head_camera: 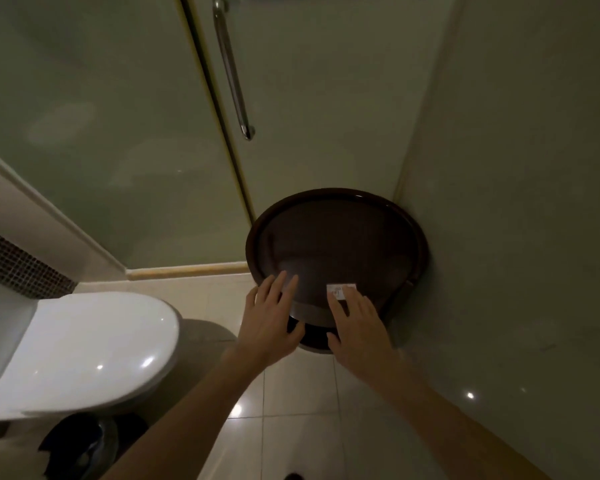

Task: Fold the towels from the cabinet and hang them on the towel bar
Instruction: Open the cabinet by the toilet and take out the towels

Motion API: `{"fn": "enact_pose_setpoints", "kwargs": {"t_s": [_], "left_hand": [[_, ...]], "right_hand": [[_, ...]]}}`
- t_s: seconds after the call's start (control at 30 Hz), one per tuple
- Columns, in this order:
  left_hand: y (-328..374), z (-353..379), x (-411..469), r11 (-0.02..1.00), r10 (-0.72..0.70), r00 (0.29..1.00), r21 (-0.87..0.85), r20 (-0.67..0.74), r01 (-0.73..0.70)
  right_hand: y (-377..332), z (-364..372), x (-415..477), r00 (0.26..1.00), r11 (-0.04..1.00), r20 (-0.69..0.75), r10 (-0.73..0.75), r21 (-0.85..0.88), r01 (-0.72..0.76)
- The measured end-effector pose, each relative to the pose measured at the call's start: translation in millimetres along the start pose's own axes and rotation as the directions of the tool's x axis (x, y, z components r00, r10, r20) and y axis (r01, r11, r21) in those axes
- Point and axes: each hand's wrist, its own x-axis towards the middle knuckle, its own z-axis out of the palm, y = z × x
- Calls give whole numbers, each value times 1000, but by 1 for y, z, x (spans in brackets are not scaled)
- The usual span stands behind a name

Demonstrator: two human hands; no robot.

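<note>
Left hand (269, 313) and right hand (355, 323) lie flat, fingers straight, on the dark towel (326, 282) across the round table (329, 192), right of the toilet (84, 348).

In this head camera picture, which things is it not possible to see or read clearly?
Inside the brown bin: head view, its lid covers it.
Print on the white label: head view, too small to read; the right hand covers its lower edge.
The dark object beside the toilet: head view, too dim to identify.
The door handle: head view, its top is cut off by the upper edge.
</note>
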Motion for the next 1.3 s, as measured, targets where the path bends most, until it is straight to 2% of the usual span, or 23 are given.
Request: {"fn": "enact_pose_setpoints", "kwargs": {"t_s": [0.6, 0.97, 1.3], "left_hand": [[-63, 226, 42, 992, 106, 994, 64, -17, -105], [-73, 286, 117, 957, 263, 943, 176, -203, -229], [-68, 317, 138, 938, 306, 901, 261, -307, -229]], "right_hand": [[46, 226, 56, 998, 1000, -69, -11, -10, 10], [75, 310, 88, 950, 993, -307, -58, -118, 23], [90, 345, 104, 888, 979, -435, -149, -191, 71]]}}
